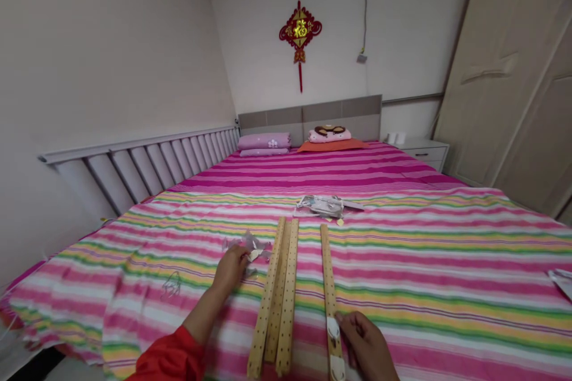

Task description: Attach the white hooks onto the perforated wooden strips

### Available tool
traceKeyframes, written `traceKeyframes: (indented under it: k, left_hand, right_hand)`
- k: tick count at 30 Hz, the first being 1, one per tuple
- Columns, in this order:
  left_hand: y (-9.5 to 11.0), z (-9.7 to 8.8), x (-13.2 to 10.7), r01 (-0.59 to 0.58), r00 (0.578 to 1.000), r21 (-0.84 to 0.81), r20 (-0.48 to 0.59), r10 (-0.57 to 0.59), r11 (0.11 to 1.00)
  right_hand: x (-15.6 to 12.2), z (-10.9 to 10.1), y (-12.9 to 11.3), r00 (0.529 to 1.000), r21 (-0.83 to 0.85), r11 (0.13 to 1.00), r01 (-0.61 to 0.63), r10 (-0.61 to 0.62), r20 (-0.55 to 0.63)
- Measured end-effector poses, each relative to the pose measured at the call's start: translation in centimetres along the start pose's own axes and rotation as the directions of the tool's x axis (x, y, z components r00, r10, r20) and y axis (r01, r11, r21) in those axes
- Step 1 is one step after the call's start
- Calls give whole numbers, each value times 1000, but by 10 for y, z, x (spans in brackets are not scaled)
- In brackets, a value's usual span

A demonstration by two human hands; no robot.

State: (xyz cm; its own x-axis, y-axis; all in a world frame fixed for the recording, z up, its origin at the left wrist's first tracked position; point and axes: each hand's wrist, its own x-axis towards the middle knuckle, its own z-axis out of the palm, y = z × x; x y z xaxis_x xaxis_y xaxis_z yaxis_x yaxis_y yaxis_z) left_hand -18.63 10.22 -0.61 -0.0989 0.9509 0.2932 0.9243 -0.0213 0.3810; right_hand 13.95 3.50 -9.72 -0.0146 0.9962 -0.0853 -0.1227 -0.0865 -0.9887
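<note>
My left hand reaches among crumpled clear plastic bags, its fingers pinched together beside a small pale piece. Whether that piece is between the fingertips is hard to see. Just right of it lie several long wooden strips with rows of holes, side by side. A separate perforated wooden strip lies further right. On its near end sit a white plastic fitting and a second white fitting. My right hand has its fingers curled, closed at the upper fitting and the strip's edge.
All this lies on a bed with a striped sheet. Bagged hardware lies beyond the strips. A loose clear bag is at left, a white packet at far right. A radiator runs along the left wall.
</note>
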Motion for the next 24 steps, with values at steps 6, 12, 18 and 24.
traceKeyframes:
  k: [6,12,18,24]
  left_hand:
    - [-1,0,2,-114,989,272,120,84,955]
    - [-2,-6,3,-172,983,244,102,151,954]
    - [-19,-3,2,-154,987,-42,-58,152,987]
    - [-7,-8,-2,171,928,-696,-123,-351,697]
  right_hand:
    - [-2,0,-6,1000,-16,1000,-11,11,-15]
    - [-1,1,-8,999,-12,1000,-23,23,-26]
    - [0,0,-4,999,-9,1000,-16,16,-32]
    - [-1,0,-3,999,-12,1000,-19,18,-38]
